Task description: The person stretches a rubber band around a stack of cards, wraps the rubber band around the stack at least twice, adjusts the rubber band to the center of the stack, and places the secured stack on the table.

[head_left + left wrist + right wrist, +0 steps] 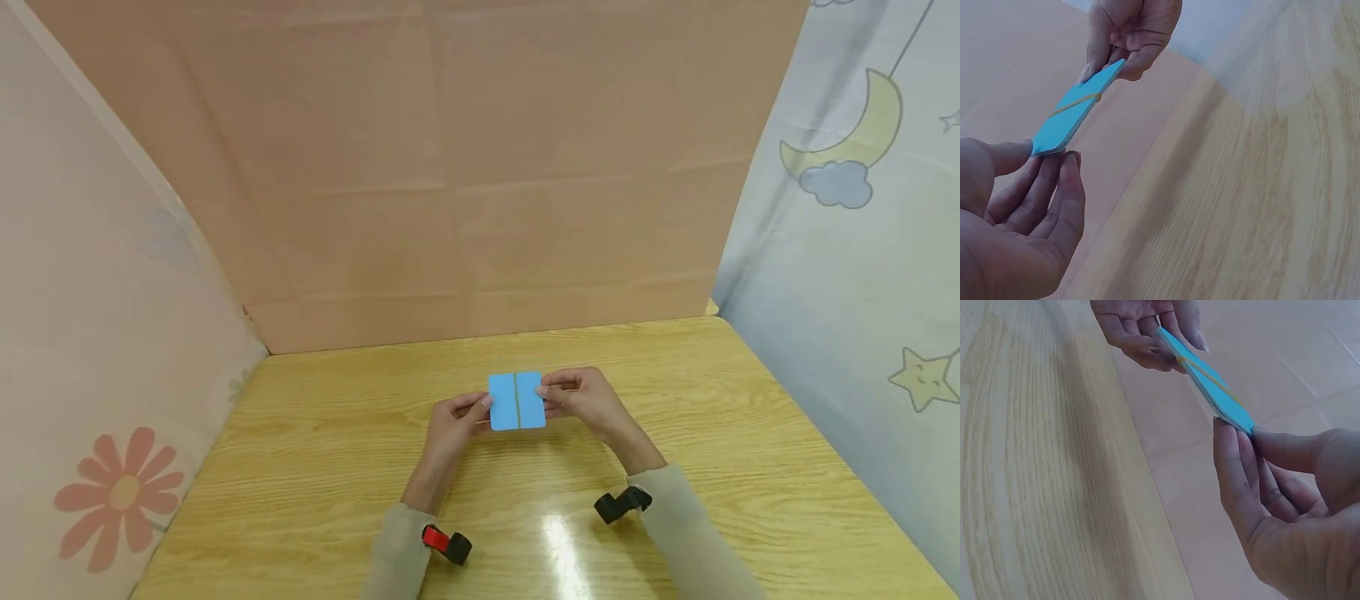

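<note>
A thin stack of light blue cards (503,402) with rounded corners is held up over the table between both hands. A yellowish rubber band (517,401) runs round its middle, from top edge to bottom edge in the head view. The left hand (452,429) pinches the stack's left edge, thumb on the blue face and fingers behind. On the opposite edge the right hand (592,406) pinches it the same way. Several layers show along the side of the cards (1207,394) in the right wrist view, where the band (1210,376) crosses them.
The wooden table (322,433) spreads under both hands. A plain tan backdrop (450,183) stands at its far edge. Printed curtains hang at the sides, with a flower (120,496) at left and a moon (862,133) at right. Each sleeve carries a wrist strap.
</note>
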